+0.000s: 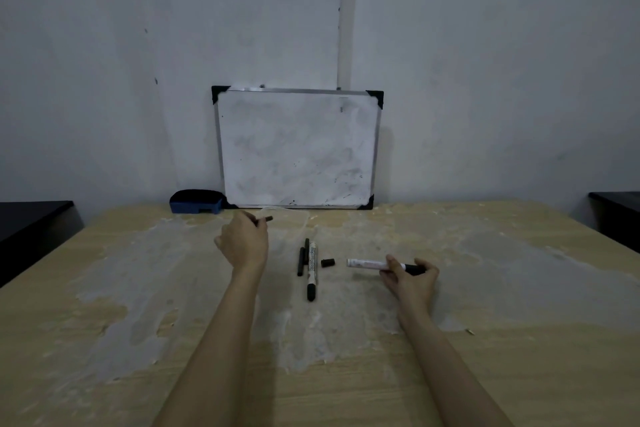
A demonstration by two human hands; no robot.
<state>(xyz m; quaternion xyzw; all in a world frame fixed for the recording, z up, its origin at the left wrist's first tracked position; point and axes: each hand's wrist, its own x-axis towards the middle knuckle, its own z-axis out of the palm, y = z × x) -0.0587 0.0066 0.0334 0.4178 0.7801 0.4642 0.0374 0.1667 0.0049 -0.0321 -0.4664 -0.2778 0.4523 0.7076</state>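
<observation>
My left hand (244, 242) is raised over the table and pinches a thin dark stick (266, 218) whose end pokes out to the right. My right hand (408, 279) holds a white marker (369, 264) with a black cap, lying sideways just above the table. Between the hands lie a second white marker (312, 262) with a black cap and two thin black sticks (302, 258) beside it. A small black cap (327, 262) rests alone on the table between the markers. A small whiteboard (298, 149) leans against the wall.
A blue eraser (195, 202) with a black pad sits at the whiteboard's left foot. The wooden table (519, 340) has worn, pale patches. Dark furniture stands at the far left (31, 222) and far right (616, 215) edges.
</observation>
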